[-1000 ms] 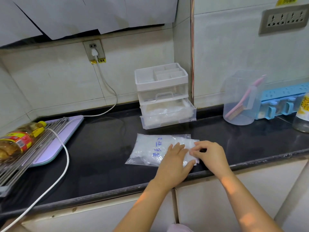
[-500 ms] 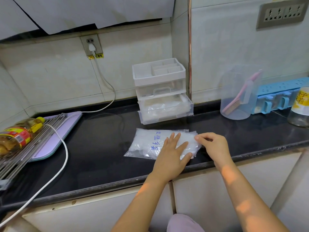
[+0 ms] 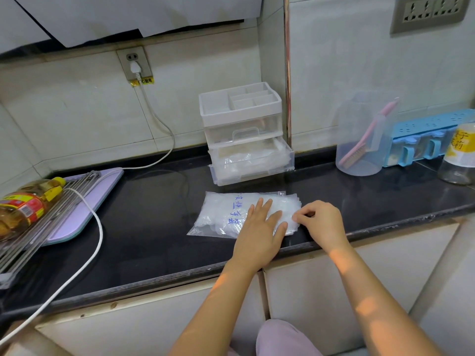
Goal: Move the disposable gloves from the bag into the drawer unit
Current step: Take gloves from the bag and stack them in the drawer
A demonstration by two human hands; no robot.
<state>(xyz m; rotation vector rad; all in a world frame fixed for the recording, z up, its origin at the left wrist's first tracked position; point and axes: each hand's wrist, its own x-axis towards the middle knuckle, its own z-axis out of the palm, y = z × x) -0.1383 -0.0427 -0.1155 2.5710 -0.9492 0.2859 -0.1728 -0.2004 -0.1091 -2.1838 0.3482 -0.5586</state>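
2 hands are on the bag (image 3: 205, 226), which lies flat on the black counter (image 3: 144, 227) at the centre of the frame, just in front of the drawer unit (image 3: 241, 116). The left hand (image 3: 259, 227) rests palm down on it with straight, spread fingers. The right hand (image 3: 321, 222) has its fingers curled and pinches the bag's right end.

The disposable gloves (image 3: 218, 209) show as a cloudy white mass under the clear film. They look very light, thin and limp. Film on film will probably be slippery, so a stack is likely to slide apart or cling. A flat pinch across the whole thickness at the open end, with the other palm holding the bag down, seems the safest hold.

Hard to make out:
- whether the right fingertips hold bag film or glove edges, since the layers fan out there
- how many gloves the bag holds
- what the crumpled clear plastic in the pulled-out lower drawer (image 3: 252, 163) is, and how much room it leaves
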